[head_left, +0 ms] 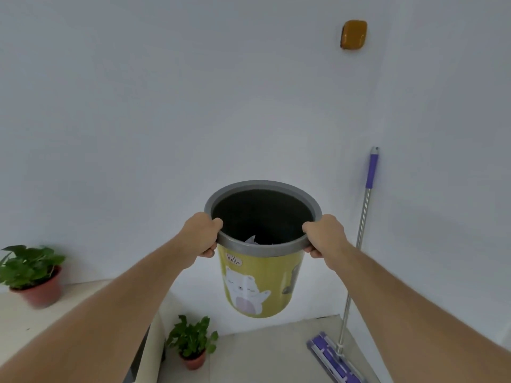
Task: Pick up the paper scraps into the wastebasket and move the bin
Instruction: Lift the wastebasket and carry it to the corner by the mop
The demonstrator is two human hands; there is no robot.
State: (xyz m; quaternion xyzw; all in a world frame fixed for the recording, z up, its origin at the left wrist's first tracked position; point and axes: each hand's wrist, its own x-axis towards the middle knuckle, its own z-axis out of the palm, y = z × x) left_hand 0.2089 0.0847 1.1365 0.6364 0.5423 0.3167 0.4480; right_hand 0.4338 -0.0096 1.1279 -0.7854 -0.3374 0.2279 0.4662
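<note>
A yellow wastebasket point(257, 286) with a grey rim, a white cartoon cat and the word "Hello" hangs in the air before a white wall, well above the floor. My left hand point(203, 236) grips the rim on its left side. My right hand point(323, 236) grips the rim on its right side. Inside the dark bin a white paper scrap point(251, 240) shows near the front wall; the rest of the inside is too dark to read.
A potted plant point(33, 275) stands on a pale table at the left. Another potted plant point(192, 342) sits on the floor below the bin. A purple flat mop point(359, 244) leans in the right corner. A yellow box point(354, 34) is fixed high on the wall.
</note>
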